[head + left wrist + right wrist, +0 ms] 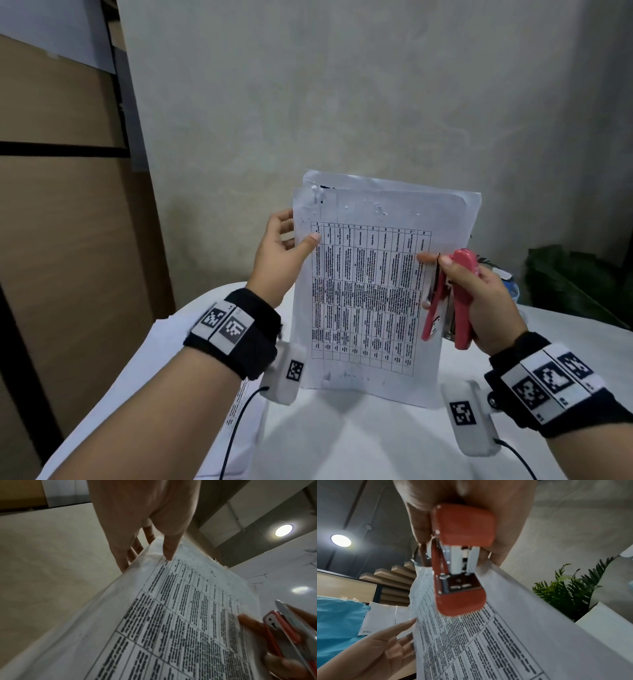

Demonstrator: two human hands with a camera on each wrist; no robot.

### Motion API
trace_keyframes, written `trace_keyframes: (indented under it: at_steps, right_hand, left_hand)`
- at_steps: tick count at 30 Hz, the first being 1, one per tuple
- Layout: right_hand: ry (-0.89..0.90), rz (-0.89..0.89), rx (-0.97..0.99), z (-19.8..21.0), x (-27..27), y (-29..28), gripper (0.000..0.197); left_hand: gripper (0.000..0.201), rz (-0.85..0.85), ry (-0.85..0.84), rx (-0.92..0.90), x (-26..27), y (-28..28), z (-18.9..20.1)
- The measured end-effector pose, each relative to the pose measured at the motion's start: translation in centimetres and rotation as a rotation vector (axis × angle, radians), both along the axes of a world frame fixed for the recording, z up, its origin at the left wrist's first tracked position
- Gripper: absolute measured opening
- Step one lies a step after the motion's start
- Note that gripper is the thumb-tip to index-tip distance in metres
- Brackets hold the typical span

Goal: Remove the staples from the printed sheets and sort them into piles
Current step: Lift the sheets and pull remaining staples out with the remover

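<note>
A set of printed sheets (370, 294) with a table of text stands upright on its lower edge over the white table (359, 442). My left hand (284, 250) pinches the sheets' upper left edge, thumb on the front, fingers behind. My right hand (479, 298) grips a pink stapler (448, 301) and its thumb presses on the sheets' right edge. In the left wrist view the thumb (169, 549) lies on the printed sheets (171, 622). In the right wrist view the stapler (458, 561) hangs over the sheets (496, 642).
Another printed sheet (239, 401) lies flat on the table under my left forearm. A brown partition (68, 222) stands at the left and a grey wall behind. A dark green plant (575, 284) sits at the back right.
</note>
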State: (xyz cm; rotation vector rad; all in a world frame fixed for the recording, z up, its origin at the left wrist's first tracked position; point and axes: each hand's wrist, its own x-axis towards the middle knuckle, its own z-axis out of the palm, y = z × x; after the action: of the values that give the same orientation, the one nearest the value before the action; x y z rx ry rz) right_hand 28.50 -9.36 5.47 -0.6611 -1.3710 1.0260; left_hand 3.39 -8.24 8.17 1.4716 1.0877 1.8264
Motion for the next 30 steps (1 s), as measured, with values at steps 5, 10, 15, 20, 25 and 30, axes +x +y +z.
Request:
trace_keyframes:
  at_steps: [5,10,15,20,25,30]
  right_hand:
    - [0.035,0.019,-0.009,-0.3,0.5,0.4,0.071]
    - [0.032,0.006,-0.084,-0.6,0.6,0.7,0.038]
    - [0.021,0.008,-0.110,-0.6,0.2,0.9,0.030]
    - [0.030,0.014,-0.091,0.3,-0.2,0.6,0.030]
    - [-0.105,0.088,0.008,0.8,-0.5,0.5,0.081]
    - [0.038,0.103,-0.059,-0.4,-1.6,-0.2,0.054]
  left_hand:
    - [0.014,-0.131,-0.045,-0.054,-0.2,-0.1,0.6]
    - [0.022,0.024,-0.062,-0.100,-0.6,0.6,-1.0]
    - [0.076,0.142,0.093,-0.097,-0.6,1.6,-1.9]
    - [0.022,0.114,0.148,-0.098,-0.2,2.1,-2.9]
    - [0.005,0.119,-0.111,0.076,0.9,1.0,-0.1]
    - [0.029,0.065,-0.116,-0.058,0.8,0.2,-1.4]
